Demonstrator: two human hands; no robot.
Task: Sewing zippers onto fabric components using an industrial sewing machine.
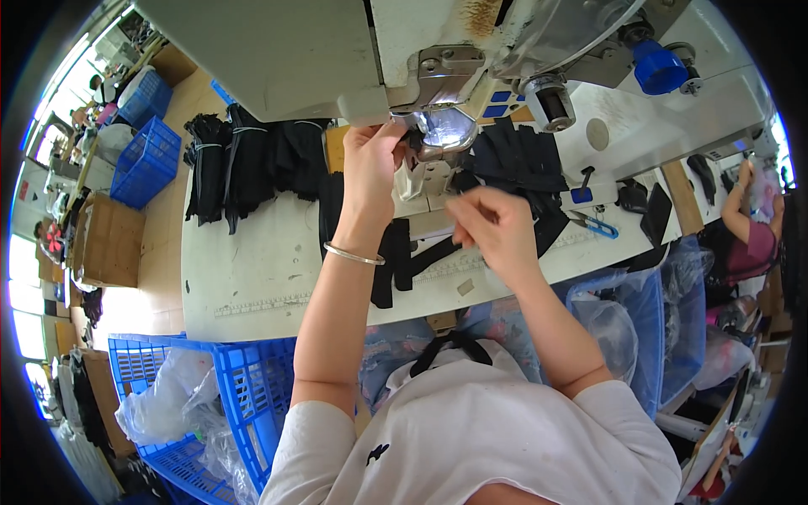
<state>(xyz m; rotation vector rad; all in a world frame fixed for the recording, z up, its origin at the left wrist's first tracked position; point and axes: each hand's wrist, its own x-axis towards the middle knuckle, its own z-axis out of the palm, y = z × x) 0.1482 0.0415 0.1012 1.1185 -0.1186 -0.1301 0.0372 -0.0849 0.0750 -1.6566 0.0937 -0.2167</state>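
Black strips (518,157) flank the sewing machine (324,67), some bundled; what's done or left is unclear. Left hand (371,164) pinched, right hand (501,225) half-curled; I cannot tell what either holds.

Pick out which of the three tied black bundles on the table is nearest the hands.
The rightmost bundle, closest to the left hand; the middle bundle and leftmost bundle lie farther left.

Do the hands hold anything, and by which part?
This cannot be told: the left hand is at the sewing machine, the right hand curled, their grip unclear.
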